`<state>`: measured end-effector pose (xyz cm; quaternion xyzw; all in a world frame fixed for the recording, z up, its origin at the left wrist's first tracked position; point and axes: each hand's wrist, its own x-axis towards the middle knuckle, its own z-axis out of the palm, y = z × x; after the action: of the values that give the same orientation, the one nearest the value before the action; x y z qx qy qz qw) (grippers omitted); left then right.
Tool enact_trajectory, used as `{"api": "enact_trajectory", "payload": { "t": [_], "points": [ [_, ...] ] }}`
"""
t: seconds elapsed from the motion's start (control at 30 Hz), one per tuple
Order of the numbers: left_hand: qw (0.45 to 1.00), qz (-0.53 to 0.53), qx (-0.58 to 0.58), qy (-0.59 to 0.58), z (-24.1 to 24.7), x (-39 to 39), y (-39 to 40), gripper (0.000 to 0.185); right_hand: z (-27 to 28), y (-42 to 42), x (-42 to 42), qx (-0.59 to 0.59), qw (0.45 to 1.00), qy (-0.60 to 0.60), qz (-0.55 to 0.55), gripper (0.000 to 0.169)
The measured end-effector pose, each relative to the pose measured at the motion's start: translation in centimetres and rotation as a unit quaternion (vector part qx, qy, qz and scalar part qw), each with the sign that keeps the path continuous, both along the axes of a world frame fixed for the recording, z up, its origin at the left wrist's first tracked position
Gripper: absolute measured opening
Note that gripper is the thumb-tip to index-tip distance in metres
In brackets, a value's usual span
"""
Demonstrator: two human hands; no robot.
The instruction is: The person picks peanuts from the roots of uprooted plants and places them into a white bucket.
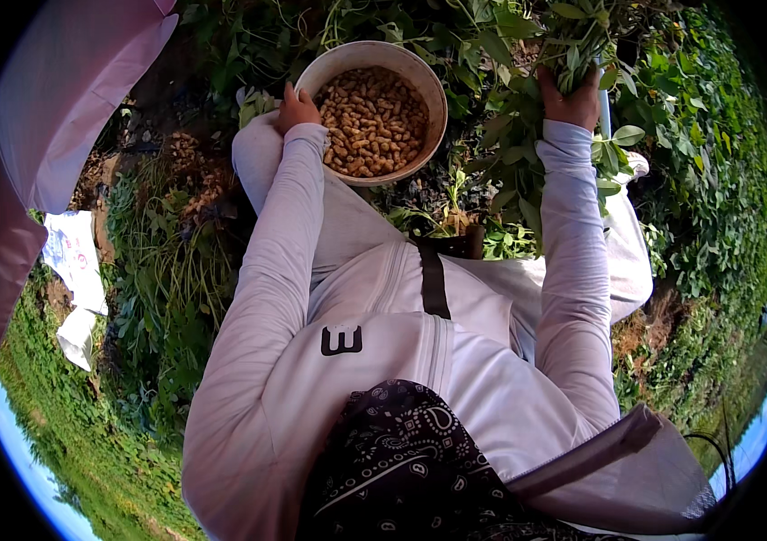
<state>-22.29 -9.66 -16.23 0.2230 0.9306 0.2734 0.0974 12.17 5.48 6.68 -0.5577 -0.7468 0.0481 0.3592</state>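
A round white bucket (pixel 439 111) with many unshelled peanuts (pixel 375 122) in it stands at the top centre, by my left knee. My left hand (pixel 299 110) rests at the bucket's left rim, fingers against the edge. At the upper right my right hand (pixel 569 98) is closed around the stems of a bunch of leafy green plants (pixel 576 51). Leaves hang down on the left side of my right wrist. The roots of that bunch are out of view or hidden among leaves.
Pulled plants (pixel 160 243) with pods among them lie left of my left leg. White printed sacks (pixel 75 260) lie farther left. A pale blue pole (pixel 604 101) stands beside my right hand. Leafy crop rows (pixel 715 149) run along the right. Pink fabric (pixel 72 88) hangs at the upper left.
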Motion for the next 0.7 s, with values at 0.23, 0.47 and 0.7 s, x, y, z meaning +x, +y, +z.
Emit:
{"api": "enact_trajectory", "payload": {
  "t": [0.23,0.47,0.7],
  "points": [
    [0.996,0.014,0.084,-0.028,0.2,-0.3,-0.4,0.029,-8.4,-3.1,4.7,-0.048,0.956,-0.233,0.171,0.039],
    [0.994,-0.008,0.11,-0.023,0.4,0.0,-0.5,0.028,-17.0,-5.9,13.1,-0.172,0.833,-0.496,0.174,0.048],
    [0.984,-0.002,0.168,-0.052,-0.1,-0.8,-0.5,0.029,-10.0,-6.3,9.2,-0.165,0.915,-0.336,0.15,0.052]
  ]
}}
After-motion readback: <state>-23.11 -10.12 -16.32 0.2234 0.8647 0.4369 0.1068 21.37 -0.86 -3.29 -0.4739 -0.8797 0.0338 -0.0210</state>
